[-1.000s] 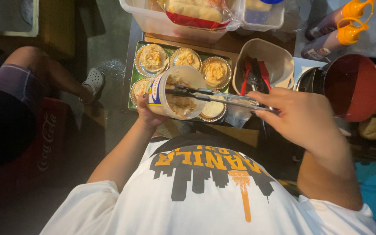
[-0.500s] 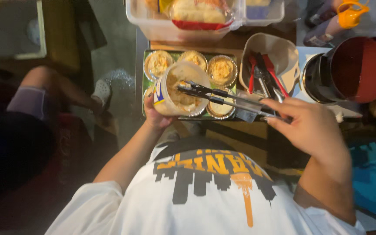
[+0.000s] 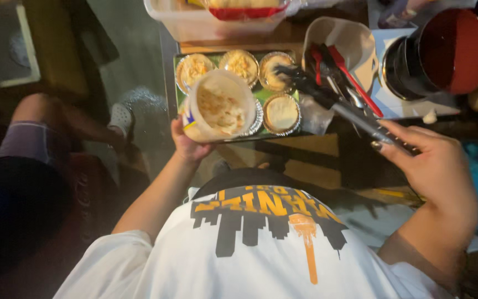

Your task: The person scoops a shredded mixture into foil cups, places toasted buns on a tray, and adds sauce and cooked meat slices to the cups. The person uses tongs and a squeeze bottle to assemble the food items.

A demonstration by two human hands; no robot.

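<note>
Holding the tub [image 3: 219, 105] tight, the left hand [image 3: 186, 145] waits; the right hand [image 3: 435, 166] has pulled its gripped tongs [image 3: 333, 102] out toward the tray's [image 3: 261, 94] right edge, so scooping has paused.

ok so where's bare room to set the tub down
Bare wooden table edge shows just below the foil tart tray, between the left hand with the tub and the right hand with tongs. Tray and utensil container are crowded.

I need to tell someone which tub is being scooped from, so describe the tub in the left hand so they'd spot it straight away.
Start at the tray of foil tart cups near the table's front edge. Just above its near left corner, the left hand holds a round white plastic tub, tilted so its mouth shows crumbly beige filling. It is far bigger than the foil cups and not shiny.
</note>
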